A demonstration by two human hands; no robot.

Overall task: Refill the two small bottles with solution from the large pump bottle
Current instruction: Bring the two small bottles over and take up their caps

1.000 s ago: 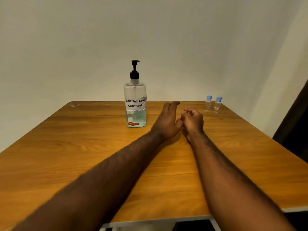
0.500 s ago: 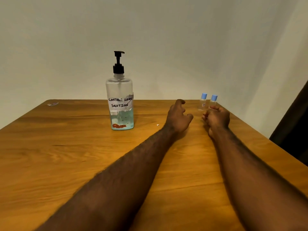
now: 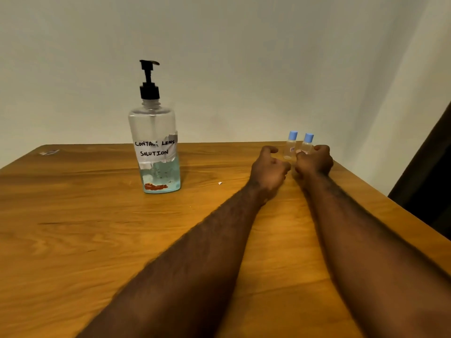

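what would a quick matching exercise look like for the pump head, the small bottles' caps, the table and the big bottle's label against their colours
Things:
1. pump head
2. small bottle caps
3. table
4. label

Colours:
A. white
B. orange-brown
C. black
D. light blue

Pairs: 1-C, 2-D, 3-B, 4-A

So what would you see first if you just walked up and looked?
The large pump bottle, clear with a black pump and a handwritten label, stands left of centre on the wooden table. Next, two bare arms stretch to the far right corner, where the left hand and right hand curl by the left small bottle and right small bottle, both blue-capped.
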